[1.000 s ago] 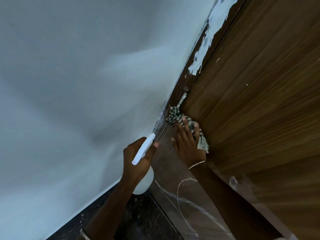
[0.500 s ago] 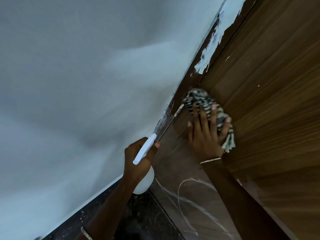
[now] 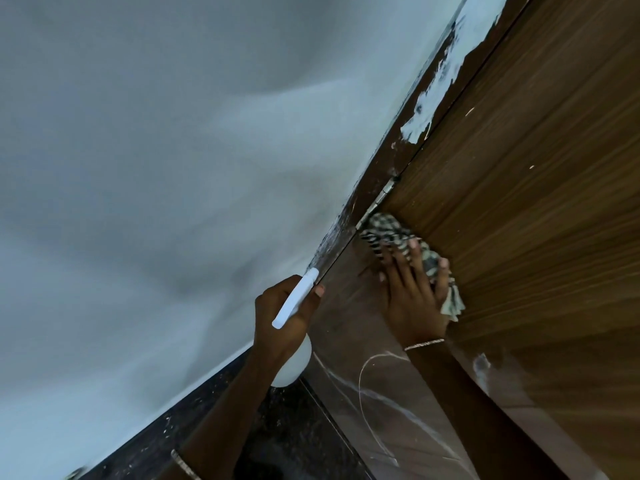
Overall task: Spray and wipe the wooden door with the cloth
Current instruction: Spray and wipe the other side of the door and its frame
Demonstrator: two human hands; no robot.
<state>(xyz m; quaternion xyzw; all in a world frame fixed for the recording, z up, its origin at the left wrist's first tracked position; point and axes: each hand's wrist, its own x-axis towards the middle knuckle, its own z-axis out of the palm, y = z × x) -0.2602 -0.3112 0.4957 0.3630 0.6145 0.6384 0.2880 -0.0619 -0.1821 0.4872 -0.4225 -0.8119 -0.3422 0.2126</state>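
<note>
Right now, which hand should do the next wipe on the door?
Probably the right hand: it presses the cloth flat against the wooden door, while the left hand grips the spray bottle off the door.

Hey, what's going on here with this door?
A person is cleaning a wooden door. Their right hand presses a striped cloth flat against it, right beside the metal hinge at the door's edge. Their left hand grips a white spray bottle, held near the frame. White marks show on the door below the cloth.
</note>
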